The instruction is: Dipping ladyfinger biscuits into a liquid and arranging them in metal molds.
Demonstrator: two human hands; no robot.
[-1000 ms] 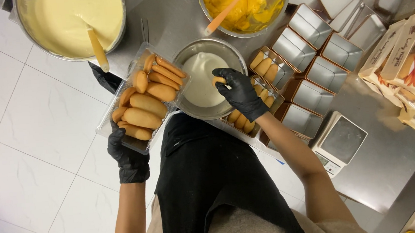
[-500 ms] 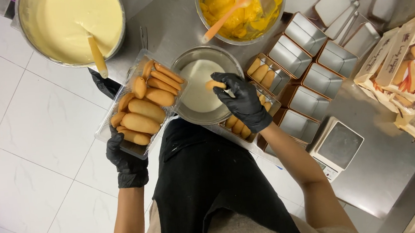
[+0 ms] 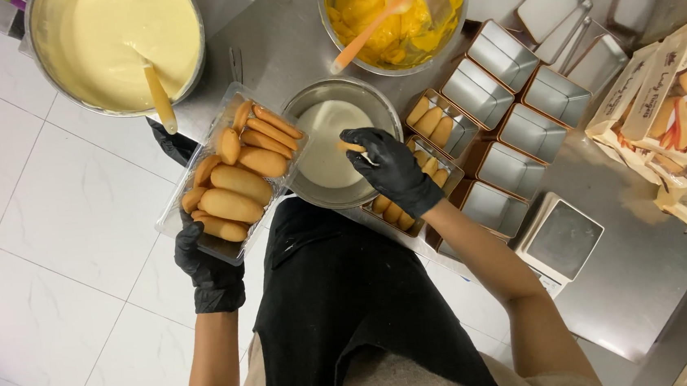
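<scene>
our right hand (image 3: 395,168) in its black glove pinches one pale sponge finger biscuit (image 3: 350,146) over the round steel bowl of milky liquid (image 3: 332,149); left of that bowl, our left hand (image 3: 210,265) grips the clear plastic biscuit tray (image 3: 232,173) (level). we'd dip briefly, lest it go soggy.

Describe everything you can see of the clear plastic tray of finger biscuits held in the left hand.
The clear plastic tray of golden finger biscuits is a shallow rectangular see-through pack, open on top and tilted. About a dozen oblong, golden-brown biscuits lie in it, some stacked loosely. The black-gloved left hand grips its near end from below, holding it in the air over the white tiled floor, beside the edge of the steel counter. Its far corner comes close to the small metal bowl of pale liquid.
</scene>
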